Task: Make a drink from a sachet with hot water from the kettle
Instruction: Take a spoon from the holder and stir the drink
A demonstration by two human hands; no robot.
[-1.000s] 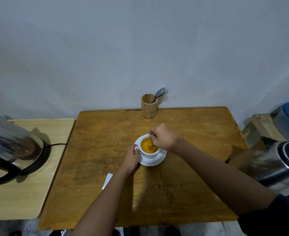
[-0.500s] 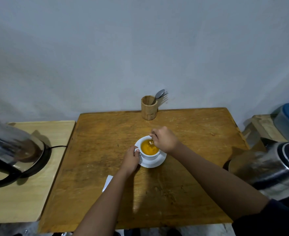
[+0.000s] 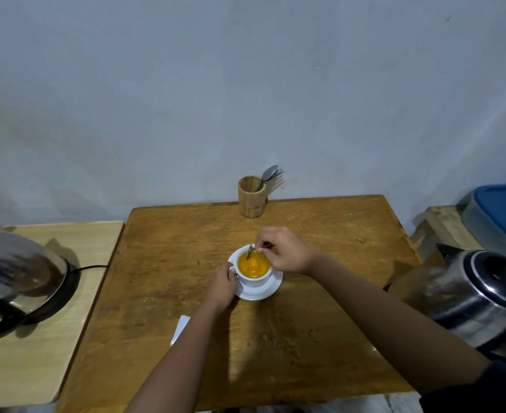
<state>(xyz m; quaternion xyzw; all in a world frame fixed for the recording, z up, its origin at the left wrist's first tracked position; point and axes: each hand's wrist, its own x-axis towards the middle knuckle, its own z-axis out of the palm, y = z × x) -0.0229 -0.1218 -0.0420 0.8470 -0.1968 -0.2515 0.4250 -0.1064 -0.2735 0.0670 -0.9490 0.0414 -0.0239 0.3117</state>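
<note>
A: Item one, cup (image 3: 253, 278). We are finding it on the saucer (image 3: 271, 289), middle of the tabletop (image 3: 335, 323), filled with orange drink (image 3: 253, 263).

B: Item two, left hand (image 3: 222, 286). We are closing it on the cup's left side, at the handle as far as we can tell, and so steadying the cup.

A: Item three, right hand (image 3: 286, 250). We are pinching the spoon (image 3: 250, 251) between fingertips, its bowl dipping into the drink at the far rim.

B: Step in hand, we are judging, is stirring. To do it well we are keeping the circles small and slow, the spoon low in the liquid and clear of the wall, since the drink is sitting close to the rim and would slop onto the saucer.

A: Item four, kettle (image 3: 19, 281), resting on its base on the side table at left, well apart. A second kettle (image 3: 478, 296) is sitting at right.

B: Item five, white paper (image 3: 180, 329) beside the left forearm, possibly the sachet; we are not telling for certain.

A: Item six, holder (image 3: 251, 196) at the far edge, cutlery standing in it.
</note>
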